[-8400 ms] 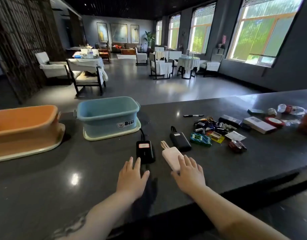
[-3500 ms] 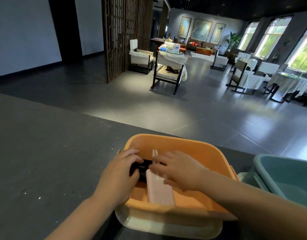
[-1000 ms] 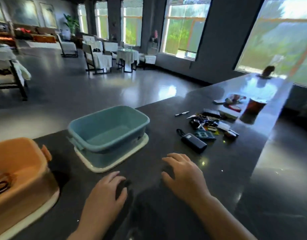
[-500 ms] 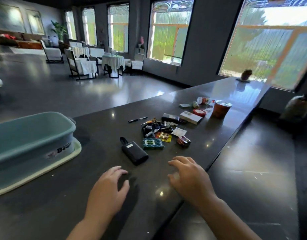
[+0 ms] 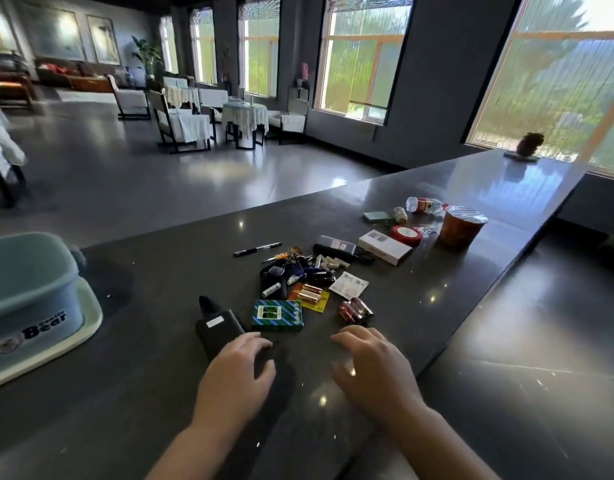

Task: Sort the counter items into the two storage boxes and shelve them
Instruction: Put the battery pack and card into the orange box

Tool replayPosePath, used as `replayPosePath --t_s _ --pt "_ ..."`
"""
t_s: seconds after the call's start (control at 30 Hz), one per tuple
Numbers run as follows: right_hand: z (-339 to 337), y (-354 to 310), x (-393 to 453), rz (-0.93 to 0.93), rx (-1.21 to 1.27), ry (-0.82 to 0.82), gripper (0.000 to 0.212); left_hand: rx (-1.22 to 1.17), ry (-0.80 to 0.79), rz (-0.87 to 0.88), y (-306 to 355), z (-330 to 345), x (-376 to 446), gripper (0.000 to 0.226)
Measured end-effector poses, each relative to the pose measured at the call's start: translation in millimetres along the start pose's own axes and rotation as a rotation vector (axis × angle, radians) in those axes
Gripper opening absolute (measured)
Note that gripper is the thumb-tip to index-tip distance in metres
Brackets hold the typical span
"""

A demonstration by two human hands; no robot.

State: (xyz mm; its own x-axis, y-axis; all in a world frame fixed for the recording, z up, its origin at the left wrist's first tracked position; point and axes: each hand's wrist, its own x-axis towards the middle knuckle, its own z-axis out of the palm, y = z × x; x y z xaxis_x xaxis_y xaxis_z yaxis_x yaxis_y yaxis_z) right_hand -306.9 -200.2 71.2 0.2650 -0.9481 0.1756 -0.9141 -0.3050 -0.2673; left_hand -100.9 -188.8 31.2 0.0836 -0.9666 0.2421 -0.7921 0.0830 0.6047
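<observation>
A black power bank (image 5: 217, 330) lies on the dark counter (image 5: 160, 278), and my left hand (image 5: 238, 377) hovers over its near end with relaxed fingers, holding nothing. My right hand (image 5: 373, 368) hovers empty just short of a pack of red batteries (image 5: 354, 310). Between them lies a green and blue box (image 5: 277, 315). Behind it sit gold batteries on a yellow card (image 5: 310, 295), a heap of small dark items and keys (image 5: 293, 270), a white sachet (image 5: 349, 284) and a black pen (image 5: 257, 249). The blue storage box (image 5: 28, 292) stands at the left edge on its pale lid.
Further right on the counter lie a white flat box (image 5: 384, 246), a red tape roll (image 5: 407, 235), a foil-topped cup (image 5: 463, 225), a lying bottle (image 5: 424, 205) and a small green box (image 5: 377, 216). The counter's edge runs close to my right hand. Dining tables stand beyond.
The view has swung right, so the orange box is out of sight and the blue box sits at the left edge. Both hands have moved forward towards the power bank and the batteries.
</observation>
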Motion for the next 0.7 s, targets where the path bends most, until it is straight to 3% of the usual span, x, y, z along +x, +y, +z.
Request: replayPosePath --t_s 0.53,0.7 --pt "33.5 121.8 128.6 0.142 -0.004 0.007 0.038 0.038 -0.101 -0.024 25.0 109.4 139.9 0.034" --pt "48.0 153.5 178.9 0.130 0.056 -0.089 0.056 0.140 -0.031 -0.142 27.1 136.5 170.0 0.038"
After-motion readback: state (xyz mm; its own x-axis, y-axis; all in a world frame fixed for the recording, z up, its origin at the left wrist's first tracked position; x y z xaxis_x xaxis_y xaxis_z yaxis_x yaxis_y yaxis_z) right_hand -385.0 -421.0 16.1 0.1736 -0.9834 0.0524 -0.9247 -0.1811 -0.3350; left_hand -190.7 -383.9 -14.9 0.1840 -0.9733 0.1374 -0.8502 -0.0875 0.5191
